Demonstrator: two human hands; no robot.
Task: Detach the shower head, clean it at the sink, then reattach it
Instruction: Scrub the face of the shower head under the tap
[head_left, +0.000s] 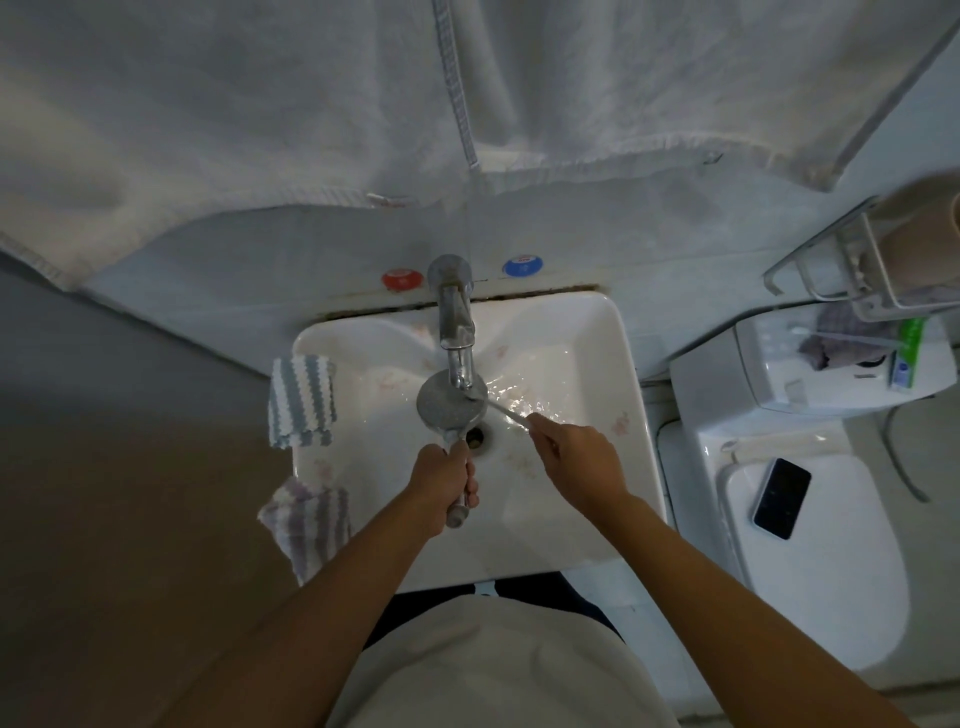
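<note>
The round chrome shower head (442, 406) is held over the white sink (613, 395), its face up under the tap spout (457, 332). My left hand (441, 483) grips its handle just above the drain. My right hand (571, 457) pinches a thin toothbrush (504, 410) whose bristle end touches the right rim of the shower head face. Water shimmers in the basin to the right of the head.
Two striped cloths (301, 400) (306, 519) hang over the sink's left rim. Red (401, 279) and blue (522, 266) tap knobs sit on the back wall under hanging towels. At the right, a toilet (810, 571) carries a phone (782, 498); a wire rack (857, 270) juts out above it.
</note>
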